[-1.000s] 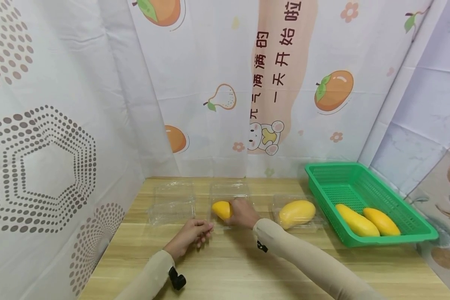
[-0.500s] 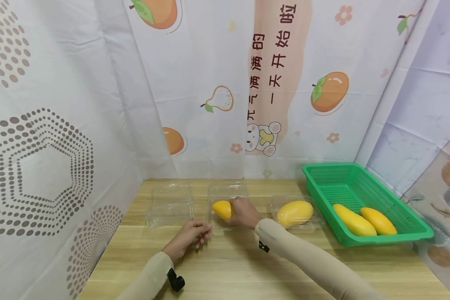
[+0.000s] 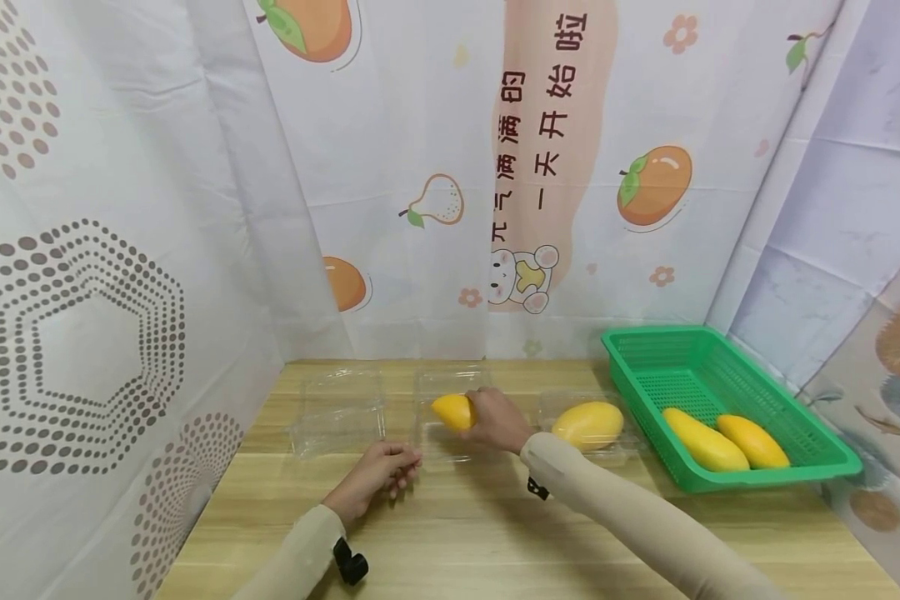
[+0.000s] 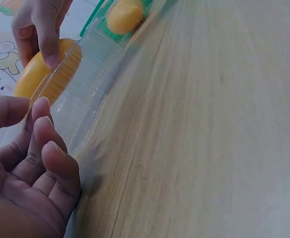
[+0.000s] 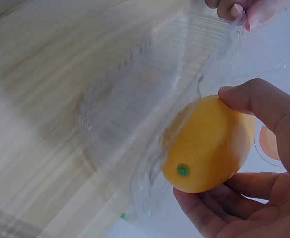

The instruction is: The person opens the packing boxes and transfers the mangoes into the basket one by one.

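Note:
My right hand (image 3: 498, 419) grips a yellow mango (image 3: 452, 412), thumb on one side and fingers on the other. In the right wrist view the mango (image 5: 209, 144) shows a green stem spot and sits at the rim of a clear plastic clamshell box (image 5: 135, 94). With thumb and forefinger, my left hand (image 3: 378, 477) pinches the near left corner of this box (image 3: 438, 450), as the left wrist view shows; its other fingers are loosely curled. The box's lid stands open at the back. To the right, another mango (image 3: 588, 425) lies inside a second clear box.
On the left of the wooden table (image 3: 450, 533) stands another clear clamshell (image 3: 337, 417), lid open. A green basket (image 3: 735, 479) at the right holds two mangoes (image 3: 705, 442). Printed curtains (image 3: 390, 125) close off the back and sides.
My right hand has lifted the mango slightly up and to the right, baring more of the box's floor. My left hand keeps its place at the box corner. The head view has shifted slightly.

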{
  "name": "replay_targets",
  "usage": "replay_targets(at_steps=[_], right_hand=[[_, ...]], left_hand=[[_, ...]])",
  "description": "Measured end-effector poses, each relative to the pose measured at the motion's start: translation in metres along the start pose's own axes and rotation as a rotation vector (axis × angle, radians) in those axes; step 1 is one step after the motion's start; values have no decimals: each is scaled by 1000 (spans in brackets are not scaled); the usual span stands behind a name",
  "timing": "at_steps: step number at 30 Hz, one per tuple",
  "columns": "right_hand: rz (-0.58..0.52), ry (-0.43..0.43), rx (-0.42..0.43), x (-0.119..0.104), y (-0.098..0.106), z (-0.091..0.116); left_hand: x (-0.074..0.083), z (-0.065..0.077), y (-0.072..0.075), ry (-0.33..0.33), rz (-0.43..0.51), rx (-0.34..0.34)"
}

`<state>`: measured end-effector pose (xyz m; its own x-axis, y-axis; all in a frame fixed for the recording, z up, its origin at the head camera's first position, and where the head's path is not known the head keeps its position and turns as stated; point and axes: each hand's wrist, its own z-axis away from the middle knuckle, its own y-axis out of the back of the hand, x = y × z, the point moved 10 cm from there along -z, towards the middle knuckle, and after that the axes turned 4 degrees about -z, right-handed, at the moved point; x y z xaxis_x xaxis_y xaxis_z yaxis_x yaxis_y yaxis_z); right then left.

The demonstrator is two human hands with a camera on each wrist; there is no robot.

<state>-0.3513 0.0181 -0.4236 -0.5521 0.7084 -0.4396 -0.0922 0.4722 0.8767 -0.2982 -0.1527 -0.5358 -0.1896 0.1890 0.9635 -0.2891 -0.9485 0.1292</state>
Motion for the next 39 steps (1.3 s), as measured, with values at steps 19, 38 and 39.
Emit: replay_targets(at_steps=[19, 38, 39], right_hand=[[-12, -33, 23, 8, 21, 10], [1, -73, 42, 24, 40, 13], [-1, -82, 36, 26, 40, 13]], left_hand=[[1, 2, 0, -15, -3, -4], [3, 2, -1, -21, -3, -7], [3, 3, -1, -21, -2, -6]])
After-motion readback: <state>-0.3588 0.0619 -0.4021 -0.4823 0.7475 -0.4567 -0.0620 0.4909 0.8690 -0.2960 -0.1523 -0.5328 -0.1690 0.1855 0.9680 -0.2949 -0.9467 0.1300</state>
